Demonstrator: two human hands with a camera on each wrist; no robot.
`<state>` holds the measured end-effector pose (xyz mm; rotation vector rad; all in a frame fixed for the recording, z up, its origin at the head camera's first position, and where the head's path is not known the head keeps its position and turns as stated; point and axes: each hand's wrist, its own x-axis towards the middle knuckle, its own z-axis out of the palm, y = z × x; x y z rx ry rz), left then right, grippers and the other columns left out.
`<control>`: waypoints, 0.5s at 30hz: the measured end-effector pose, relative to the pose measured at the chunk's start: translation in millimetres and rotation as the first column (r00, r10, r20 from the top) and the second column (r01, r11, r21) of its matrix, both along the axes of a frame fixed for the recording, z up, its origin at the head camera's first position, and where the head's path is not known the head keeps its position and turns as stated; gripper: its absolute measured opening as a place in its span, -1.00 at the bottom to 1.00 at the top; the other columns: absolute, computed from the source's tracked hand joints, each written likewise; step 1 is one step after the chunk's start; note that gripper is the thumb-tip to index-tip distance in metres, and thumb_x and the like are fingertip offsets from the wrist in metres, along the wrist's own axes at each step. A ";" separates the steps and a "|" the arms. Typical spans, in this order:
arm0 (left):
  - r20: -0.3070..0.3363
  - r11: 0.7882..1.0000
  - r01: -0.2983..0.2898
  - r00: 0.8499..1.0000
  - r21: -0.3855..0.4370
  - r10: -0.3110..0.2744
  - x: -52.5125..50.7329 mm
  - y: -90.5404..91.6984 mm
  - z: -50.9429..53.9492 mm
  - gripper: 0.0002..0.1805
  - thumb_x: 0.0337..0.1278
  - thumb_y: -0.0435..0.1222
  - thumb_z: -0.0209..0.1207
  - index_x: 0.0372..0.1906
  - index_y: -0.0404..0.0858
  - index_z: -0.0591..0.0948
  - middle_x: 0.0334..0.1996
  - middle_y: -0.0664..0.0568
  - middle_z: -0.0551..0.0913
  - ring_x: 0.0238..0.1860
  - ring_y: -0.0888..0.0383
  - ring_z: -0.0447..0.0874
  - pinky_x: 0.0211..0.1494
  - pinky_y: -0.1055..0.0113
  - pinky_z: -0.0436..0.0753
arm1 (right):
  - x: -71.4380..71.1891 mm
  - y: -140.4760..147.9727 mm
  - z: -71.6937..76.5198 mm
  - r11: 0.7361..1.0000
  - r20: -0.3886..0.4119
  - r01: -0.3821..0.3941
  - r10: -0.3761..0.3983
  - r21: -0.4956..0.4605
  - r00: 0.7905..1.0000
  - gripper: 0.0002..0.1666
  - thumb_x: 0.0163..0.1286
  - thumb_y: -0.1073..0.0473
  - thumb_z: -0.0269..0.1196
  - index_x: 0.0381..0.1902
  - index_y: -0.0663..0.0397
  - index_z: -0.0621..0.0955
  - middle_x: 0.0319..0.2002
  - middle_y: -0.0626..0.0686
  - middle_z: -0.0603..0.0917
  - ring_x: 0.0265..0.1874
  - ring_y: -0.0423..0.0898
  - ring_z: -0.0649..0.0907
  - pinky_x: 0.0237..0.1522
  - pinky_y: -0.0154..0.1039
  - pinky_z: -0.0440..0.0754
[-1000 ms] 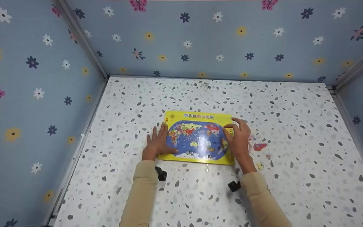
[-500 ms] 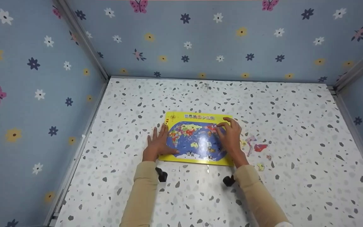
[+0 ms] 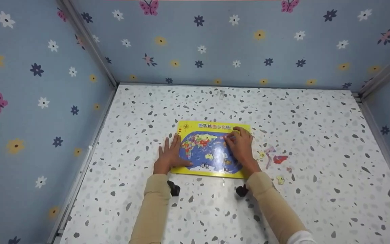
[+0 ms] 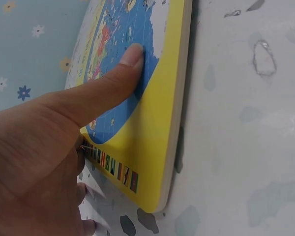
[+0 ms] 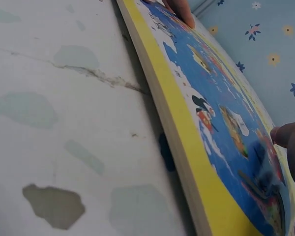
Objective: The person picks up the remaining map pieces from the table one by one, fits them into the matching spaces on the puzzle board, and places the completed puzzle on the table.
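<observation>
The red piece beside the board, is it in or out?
Out: the head view shows the red piece lying on the speckled table, right of the map board.

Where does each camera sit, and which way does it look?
Head: on the person's head, looking forward and down at the map; left hand, right hand and sleeves show.
Left wrist: on that wrist, facing one corner of the map; left hand shows, thumb on top.
Right wrist: on that wrist, looking across the map; bits of both hands show.
Both wrist views share the map and flowery wall.
</observation>
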<state>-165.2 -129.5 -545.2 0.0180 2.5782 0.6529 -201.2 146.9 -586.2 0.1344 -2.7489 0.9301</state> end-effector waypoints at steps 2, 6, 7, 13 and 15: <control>0.000 1.000 -0.001 1.000 0.001 0.001 0.5 -0.1 0.2 0.36 -0.25 0.15 0.43 0.54 -0.11 -0.23 0.55 0.06 -0.36 0.53 -0.11 -0.53 0.50 -0.19 -0.37 | -1.4 -1.5 -0.9 1.000 0.005 -0.007 0.007 0.007 1.000 -0.79 0.31 0.03 0.28 -0.27 0.06 0.67 0.17 0.08 0.51 0.25 0.06 0.40 0.38 0.06 0.12; 0.005 1.000 -0.003 1.000 0.013 0.003 1.4 -0.8 0.0 0.36 -0.25 0.14 0.43 0.54 -0.10 -0.23 0.55 0.07 -0.36 0.53 -0.10 -0.54 0.50 -0.19 -0.38 | -4.6 -3.7 -2.8 0.999 -0.008 -0.029 0.029 0.027 1.000 -0.80 0.31 0.05 0.29 -0.28 0.05 0.67 0.17 0.09 0.52 0.25 0.05 0.40 0.38 0.05 0.12; 0.006 1.000 -0.003 1.000 0.016 0.003 1.5 -1.0 0.2 0.36 -0.25 0.14 0.43 0.54 -0.10 -0.23 0.55 0.07 -0.37 0.53 -0.10 -0.54 0.50 -0.18 -0.39 | -5.3 -4.2 -3.2 0.999 -0.010 -0.035 0.035 0.029 0.999 -0.80 0.31 0.05 0.29 -0.28 0.05 0.67 0.17 0.09 0.52 0.25 0.05 0.40 0.38 0.05 0.12; 0.009 1.000 -0.001 1.000 0.019 0.000 0.6 -1.0 0.5 0.36 -0.24 0.14 0.43 0.54 -0.09 -0.24 0.55 0.08 -0.37 0.53 -0.09 -0.55 0.50 -0.17 -0.40 | -6.3 -7.9 -4.1 0.998 -0.004 -0.054 0.054 0.041 0.999 -0.80 0.33 0.03 0.26 -0.25 0.03 0.67 0.18 0.10 0.51 0.28 0.05 0.37 0.41 0.06 0.09; 0.009 1.000 0.000 1.000 0.017 0.000 0.3 -0.9 0.7 0.36 -0.24 0.15 0.43 0.54 -0.09 -0.23 0.55 0.08 -0.37 0.52 -0.09 -0.55 0.50 -0.17 -0.39 | -6.4 -9.1 -4.1 0.997 0.002 -0.058 0.058 0.046 0.998 -0.81 0.35 0.03 0.24 -0.24 0.01 0.66 0.19 0.09 0.50 0.29 0.05 0.36 0.43 0.06 0.06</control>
